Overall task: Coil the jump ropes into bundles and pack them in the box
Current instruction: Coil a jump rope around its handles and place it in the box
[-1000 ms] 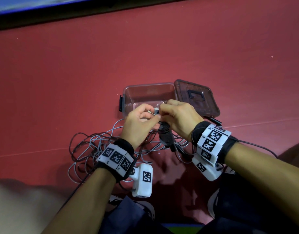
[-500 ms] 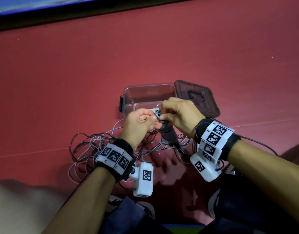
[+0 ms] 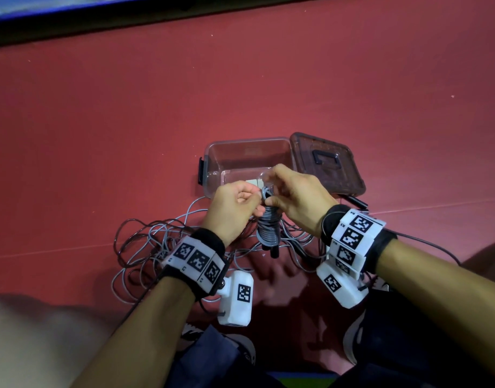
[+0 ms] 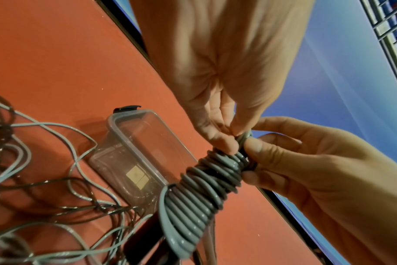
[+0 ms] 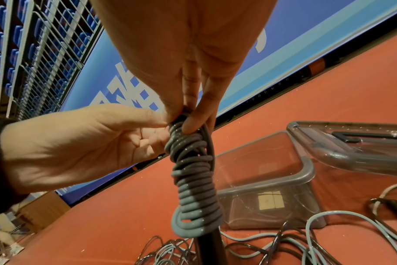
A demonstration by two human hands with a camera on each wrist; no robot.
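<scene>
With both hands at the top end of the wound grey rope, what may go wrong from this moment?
1. The left hand and right hand pinch only the top of the coiled bundle; if that grip slips, the windings may loosen.
2. Loose ropes lie tangled on the floor directly below and may snag the bundle.
3. The box is open but small, so a fat bundle might fit badly.

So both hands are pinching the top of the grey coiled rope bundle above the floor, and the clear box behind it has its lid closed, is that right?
Not quite: the box is open, and its lid lies beside it, as the head view shows. The rest holds: the left hand and right hand pinch the top of the grey rope bundle above the floor.
</scene>
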